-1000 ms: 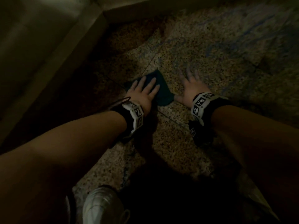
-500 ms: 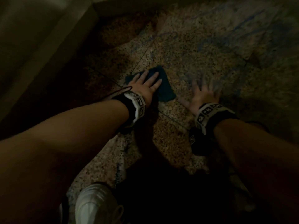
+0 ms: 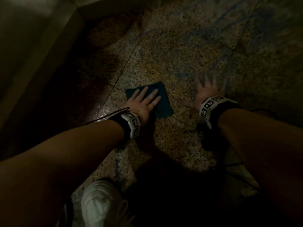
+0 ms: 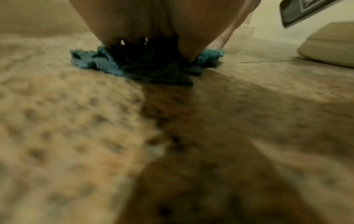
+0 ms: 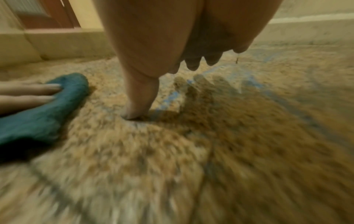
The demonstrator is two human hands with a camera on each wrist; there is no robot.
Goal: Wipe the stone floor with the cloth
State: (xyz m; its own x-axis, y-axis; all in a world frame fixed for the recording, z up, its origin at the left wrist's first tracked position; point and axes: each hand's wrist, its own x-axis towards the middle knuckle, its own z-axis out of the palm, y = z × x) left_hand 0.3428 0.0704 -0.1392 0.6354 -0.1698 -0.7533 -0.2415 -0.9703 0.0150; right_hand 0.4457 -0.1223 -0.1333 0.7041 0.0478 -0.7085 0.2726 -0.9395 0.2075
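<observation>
My left hand [image 3: 144, 104] pressed flat on the cloth [image 3: 161, 102] near the wall [image 3: 49, 66], my right hand [image 3: 208, 92] spread on open stone floor [image 3: 180, 51].

left hand [image 3: 142, 104] flat, palm down, fingers straight, right hand [image 3: 207, 92] spread wide, blurred, both forearms extended

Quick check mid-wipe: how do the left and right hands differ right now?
The left hand presses flat on the teal cloth; the right hand lies on the bare stone floor, apart from the cloth. The left looks sharp, the right blurred. Both are open, fingers straight, and wear marker wristbands.
</observation>
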